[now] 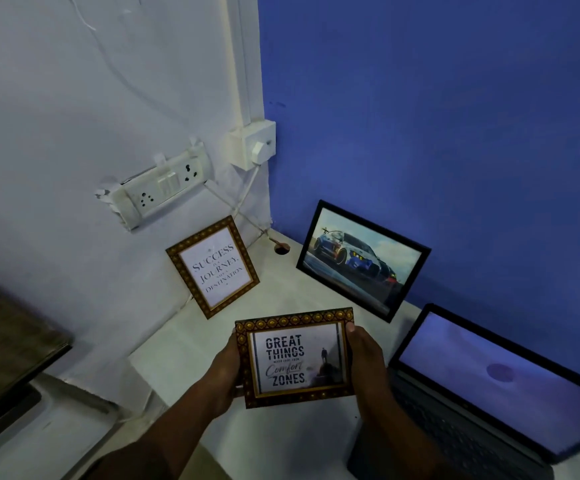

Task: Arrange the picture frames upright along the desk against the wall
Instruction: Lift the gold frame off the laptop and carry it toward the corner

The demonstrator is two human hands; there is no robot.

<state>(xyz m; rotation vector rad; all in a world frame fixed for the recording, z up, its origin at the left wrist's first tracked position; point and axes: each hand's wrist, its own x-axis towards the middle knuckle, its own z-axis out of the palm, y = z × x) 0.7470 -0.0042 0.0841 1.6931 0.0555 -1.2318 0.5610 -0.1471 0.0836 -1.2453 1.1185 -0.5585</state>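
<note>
Fingers (350, 328) of both hands clamped on opposite side edges of gold-patterned frame (297, 358) between them.

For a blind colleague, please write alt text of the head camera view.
Two bare hands, left hand and right hand, hold a gold-patterned frame reading "Great Things" above a white desk. A matching "Success" frame leans on the pale wall, a black-framed car picture on the blue wall, beside an open laptop.

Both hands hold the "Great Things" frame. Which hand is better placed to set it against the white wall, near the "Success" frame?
Probably the left hand: it grips the "Great Things" frame on the side facing the white wall and the "Success" frame.
</note>
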